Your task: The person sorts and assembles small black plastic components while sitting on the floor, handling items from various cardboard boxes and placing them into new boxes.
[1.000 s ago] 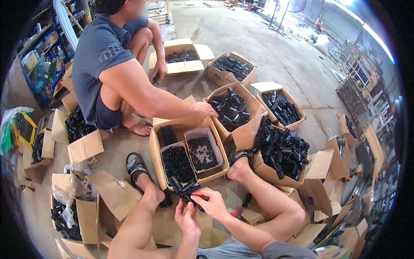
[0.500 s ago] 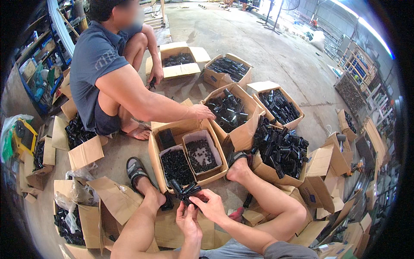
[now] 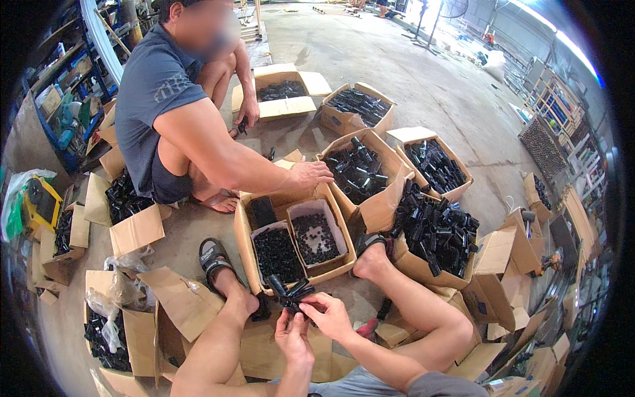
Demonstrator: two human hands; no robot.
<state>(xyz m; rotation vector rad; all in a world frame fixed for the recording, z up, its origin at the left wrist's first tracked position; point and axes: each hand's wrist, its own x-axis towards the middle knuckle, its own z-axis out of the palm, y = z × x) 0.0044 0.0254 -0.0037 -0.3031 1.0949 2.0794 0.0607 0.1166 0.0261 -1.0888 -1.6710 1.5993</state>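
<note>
Between my knees, my left hand (image 3: 296,339) pinches a black branched part with tube-like arms (image 3: 291,291) from below. The fingers of my right hand (image 3: 331,317) close on the same part from the right; exactly what lies under those fingertips is hidden. Just beyond sits a cardboard box (image 3: 246,255) with two inner trays. Small black pieces fill the left tray (image 3: 278,255), while the right tray (image 3: 314,235) has them spread thinner, its pale bottom showing. A dark block (image 3: 262,210) stands in the box's back left corner.
A co-worker (image 3: 165,106) squats at far left, one hand (image 3: 311,174) by a box of black parts (image 3: 357,172), the other holding a small dark piece. More boxes stand around, one heaped (image 3: 436,228) beside my right leg. Open flaps (image 3: 182,298) stick out near my left leg.
The view has shifted slightly, so the scene sits a little lower and to the right. My hands keep nearly the same hold on the black part.
</note>
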